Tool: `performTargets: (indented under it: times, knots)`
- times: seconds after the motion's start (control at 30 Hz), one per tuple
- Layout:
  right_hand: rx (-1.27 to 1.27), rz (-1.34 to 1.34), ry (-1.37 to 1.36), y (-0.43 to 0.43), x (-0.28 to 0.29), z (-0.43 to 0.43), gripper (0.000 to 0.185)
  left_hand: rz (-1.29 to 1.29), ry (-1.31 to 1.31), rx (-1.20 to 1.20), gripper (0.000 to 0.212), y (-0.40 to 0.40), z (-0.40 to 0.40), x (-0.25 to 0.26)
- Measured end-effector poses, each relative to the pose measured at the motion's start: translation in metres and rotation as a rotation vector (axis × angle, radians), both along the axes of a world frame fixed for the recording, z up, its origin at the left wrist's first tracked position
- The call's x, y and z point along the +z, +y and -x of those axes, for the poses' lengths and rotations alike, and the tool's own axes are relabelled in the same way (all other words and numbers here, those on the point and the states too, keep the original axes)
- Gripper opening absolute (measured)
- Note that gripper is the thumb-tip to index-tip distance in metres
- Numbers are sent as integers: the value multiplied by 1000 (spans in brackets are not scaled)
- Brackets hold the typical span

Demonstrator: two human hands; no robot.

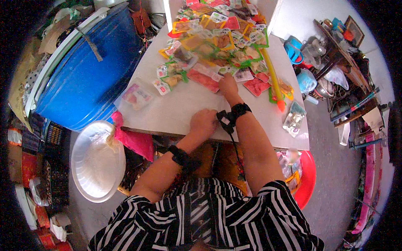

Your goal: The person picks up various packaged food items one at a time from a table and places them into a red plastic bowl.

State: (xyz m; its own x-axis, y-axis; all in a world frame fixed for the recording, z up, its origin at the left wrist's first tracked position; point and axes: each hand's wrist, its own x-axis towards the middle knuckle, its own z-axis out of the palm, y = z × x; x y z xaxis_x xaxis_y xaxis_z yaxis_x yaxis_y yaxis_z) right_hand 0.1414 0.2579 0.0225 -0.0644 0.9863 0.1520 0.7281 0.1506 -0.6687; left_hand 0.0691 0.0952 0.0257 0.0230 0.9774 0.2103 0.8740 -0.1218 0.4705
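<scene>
My right hand (pixel 229 86) reaches to the near edge of a pile of sealed food packets (pixel 223 40). Its fingertips touch the packets between a red flat packet (pixel 204 78) and a green-labelled packet (pixel 228 69); whether they grip one is hidden. Near the front edge of the white table (pixel 169 109), my left hand (pixel 204 125) rests with curled fingers, their inside out of sight. Two red packets (pixel 257 86) lie right of my right hand. To the left are small clear packets with green edges (pixel 172 80). Both wrists wear black bands.
A yellow stick with an orange tip (pixel 276 81) lies along the pile's right side. A clear packet (pixel 294 117) sits near the right edge, a clear bag (pixel 136 95) at left. Around the table stand a blue barrel (pixel 91 66), a white basin (pixel 97 166) and a red tub (pixel 309 178).
</scene>
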Motion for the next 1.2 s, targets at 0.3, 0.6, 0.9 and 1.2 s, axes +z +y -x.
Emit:
performTargets:
  times: [0.3,0.6,0.9,1.2]
  knots:
    - [94,-368,404,-34,-9,-65,14,177,120,11,26,2,-4,14]
    - [-78,-310,381,-108,4,-133,12,-133,6,-4,22,5,0,-6]
    - [58,-403,388,-140,-7,-147,5,-32,-6,10,29,6,-1,-3]
    - [34,101,480,-137,7,-139,9,-230,-101,-83,19,7,-4,-13]
